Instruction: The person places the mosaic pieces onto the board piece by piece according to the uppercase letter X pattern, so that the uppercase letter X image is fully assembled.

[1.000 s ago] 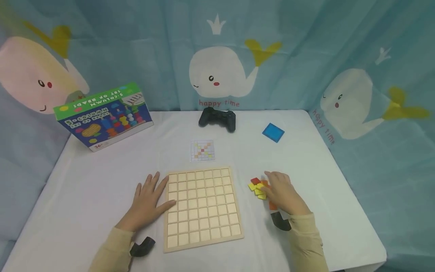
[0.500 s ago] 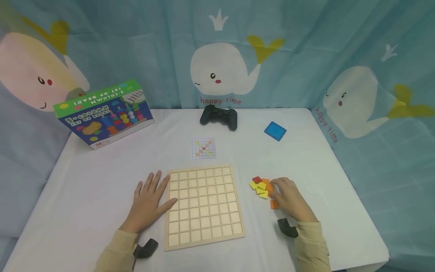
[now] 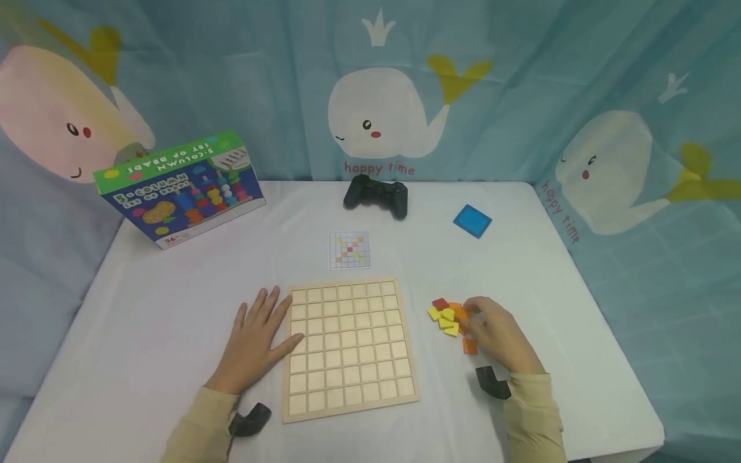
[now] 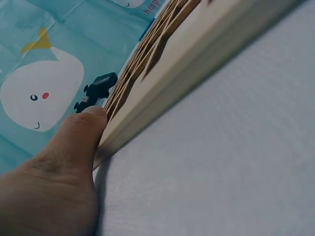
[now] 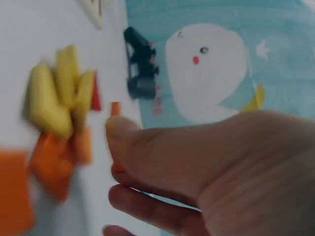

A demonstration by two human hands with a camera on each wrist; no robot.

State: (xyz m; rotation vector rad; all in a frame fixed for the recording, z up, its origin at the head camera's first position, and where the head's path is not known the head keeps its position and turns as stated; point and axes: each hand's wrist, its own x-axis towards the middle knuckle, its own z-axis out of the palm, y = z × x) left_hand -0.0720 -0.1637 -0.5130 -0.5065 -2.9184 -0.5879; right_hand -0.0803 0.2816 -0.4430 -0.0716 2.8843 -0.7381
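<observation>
My left hand (image 3: 251, 344) lies with spread fingers along the left edge of the square wooden grid board (image 3: 350, 355). Its thumb (image 4: 78, 135) rests on the board's rim in the left wrist view. At the right of the board, my right hand (image 3: 502, 337) is beside a small heap of coloured tiles. Between thumb and forefinger it pinches an orange tile (image 5: 115, 109), seen edge-on in the right wrist view. The heap has several yellow tiles (image 3: 444, 323), a red tile (image 3: 440, 303) and some orange ones partly behind my fingers. One orange tile (image 3: 470, 346) lies apart, nearer me.
A card with a coloured grid pattern (image 3: 350, 250) lies beyond the board. Farther back are a black game controller (image 3: 376, 195) and a blue square piece (image 3: 473, 221). A bead-set box (image 3: 182, 193) stands back left. Whale-printed curtains (image 3: 278, 96) hang behind the white table (image 3: 145, 308).
My right hand has drawn back a little to the right from over the heap, so more orange tiles show. The left hand keeps its place on the board. The head view has shifted slightly.
</observation>
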